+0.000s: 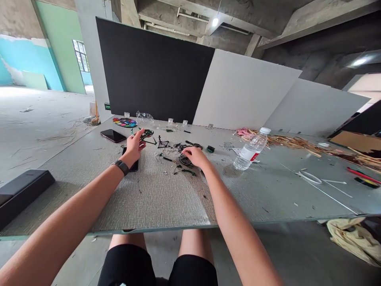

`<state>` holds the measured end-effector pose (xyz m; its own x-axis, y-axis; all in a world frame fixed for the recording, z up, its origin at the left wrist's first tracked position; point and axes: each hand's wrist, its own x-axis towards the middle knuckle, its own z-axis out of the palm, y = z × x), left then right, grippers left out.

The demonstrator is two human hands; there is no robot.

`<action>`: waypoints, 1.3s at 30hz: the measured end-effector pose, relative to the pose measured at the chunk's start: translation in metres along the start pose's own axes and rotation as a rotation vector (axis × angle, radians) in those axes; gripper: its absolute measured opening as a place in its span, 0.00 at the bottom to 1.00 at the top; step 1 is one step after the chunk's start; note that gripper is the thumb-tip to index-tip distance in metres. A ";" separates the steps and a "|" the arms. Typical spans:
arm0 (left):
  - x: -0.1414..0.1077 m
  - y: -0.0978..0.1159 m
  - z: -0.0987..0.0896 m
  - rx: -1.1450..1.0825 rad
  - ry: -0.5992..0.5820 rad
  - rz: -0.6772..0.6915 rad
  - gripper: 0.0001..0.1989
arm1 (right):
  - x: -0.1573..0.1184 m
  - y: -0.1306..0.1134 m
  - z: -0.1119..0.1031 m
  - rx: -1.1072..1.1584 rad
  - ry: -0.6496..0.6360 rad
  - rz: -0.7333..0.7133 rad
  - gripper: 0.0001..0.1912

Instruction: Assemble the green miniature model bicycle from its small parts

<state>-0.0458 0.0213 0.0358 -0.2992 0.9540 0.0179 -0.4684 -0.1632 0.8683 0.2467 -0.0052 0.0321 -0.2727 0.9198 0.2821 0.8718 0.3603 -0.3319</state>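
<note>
My left hand [135, 147] is raised above the table, its fingers closed around a small green toy bicycle frame [146, 135] with thin bars. Lower to the right, my right hand [194, 155] is closed over a cluster of tiny parts. Its fingertips meet above a black spoked wheel [185, 159]; whatever they pinch is hidden. More dark wheels [195, 146] lie just behind that hand. A black frame piece [162, 142] rests between my two hands. Nearby are a dark rod [167, 159], a curved green strip [188, 172] and a dark green block [210, 149].
A clear water bottle [251, 150] stands right of the parts. One phone [113, 136] lies at left; another dark phone [134, 165] is partly under my left hand. A colourful round palette [125, 122], a black box [25, 194] and wood strips [293, 143] also occupy the table.
</note>
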 end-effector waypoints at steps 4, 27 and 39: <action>-0.004 -0.003 0.002 0.030 -0.129 0.031 0.22 | -0.003 0.009 -0.005 -0.031 -0.042 0.096 0.12; -0.033 -0.031 0.012 0.197 -0.274 0.021 0.25 | 0.001 -0.048 0.037 -0.188 -0.014 -0.011 0.11; -0.031 -0.035 0.013 0.260 -0.303 -0.012 0.26 | 0.003 -0.041 0.017 0.293 0.175 -0.056 0.11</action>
<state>-0.0094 0.0006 0.0113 -0.0179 0.9927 0.1190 -0.2326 -0.1199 0.9652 0.2030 -0.0143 0.0313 -0.2208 0.8661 0.4485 0.6967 0.4618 -0.5489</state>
